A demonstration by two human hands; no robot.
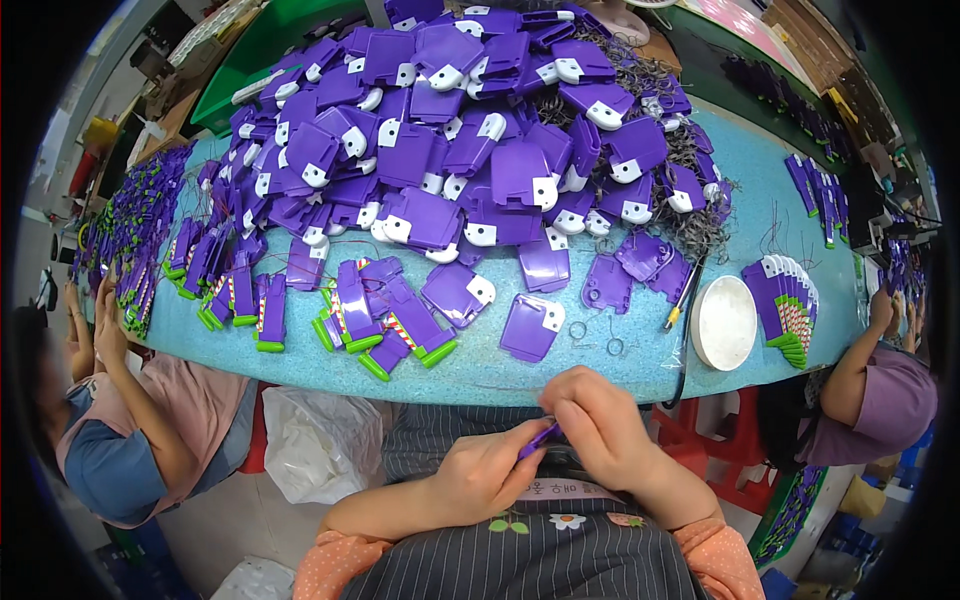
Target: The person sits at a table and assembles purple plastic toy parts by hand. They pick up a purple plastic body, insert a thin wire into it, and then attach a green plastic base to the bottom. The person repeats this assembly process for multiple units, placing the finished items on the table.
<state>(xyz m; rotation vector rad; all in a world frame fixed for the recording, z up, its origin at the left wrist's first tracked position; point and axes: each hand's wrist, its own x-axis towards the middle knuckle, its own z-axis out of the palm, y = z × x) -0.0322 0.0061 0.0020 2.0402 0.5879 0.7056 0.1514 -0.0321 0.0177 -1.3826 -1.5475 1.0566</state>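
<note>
Speckled blue worktable (465, 376) heaped with flat, white-cornered purple plastic panels (405, 152)

Just off its near edge, over a dark pinstriped apron (520, 570), the left hand (484, 468) and right hand (603, 425), both curled closed, grip a mostly hidden purple plastic piece (538, 441); loosened fingertips could drop it lapward.

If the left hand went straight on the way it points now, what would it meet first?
Most likely the right hand, just beyond the small purple piece that the left hand grips; depth between the hands is hard to judge from this view.
</note>
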